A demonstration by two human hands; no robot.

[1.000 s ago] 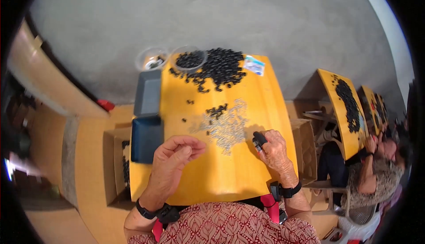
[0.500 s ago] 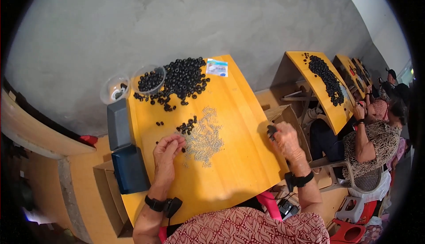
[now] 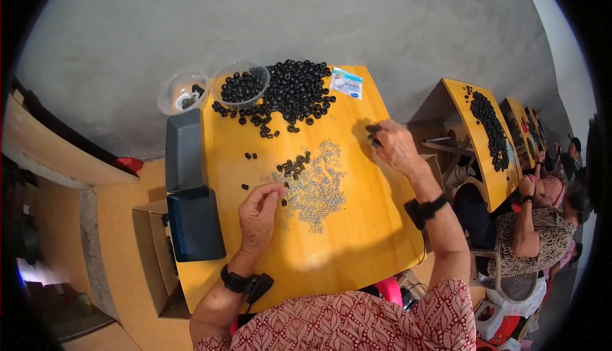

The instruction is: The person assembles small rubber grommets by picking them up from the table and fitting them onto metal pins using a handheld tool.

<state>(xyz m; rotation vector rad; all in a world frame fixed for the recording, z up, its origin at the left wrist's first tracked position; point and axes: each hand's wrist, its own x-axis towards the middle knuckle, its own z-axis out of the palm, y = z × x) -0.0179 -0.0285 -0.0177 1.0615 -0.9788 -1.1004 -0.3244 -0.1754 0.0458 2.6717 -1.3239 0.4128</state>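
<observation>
While the left hand (image 3: 258, 216) rests at the near-left edge of the silvery pieces (image 3: 319, 192) on the bench (image 3: 370, 230), I see its thumb and fingers drawn close together but can't tell whether they pinch anything. My view has the right hand (image 3: 396, 149) curled around a black object (image 3: 374, 136) above the bench's right side. A small black cluster (image 3: 293, 167) lies against the silvery pieces; the larger black heap (image 3: 299, 90) sits at the far edge.

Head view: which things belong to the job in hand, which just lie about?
Apparently in use:
silvery pieces beside the left hand
black object in the right hand
black rings

Probably just lying about:
blue-white packet
red item at left
</observation>
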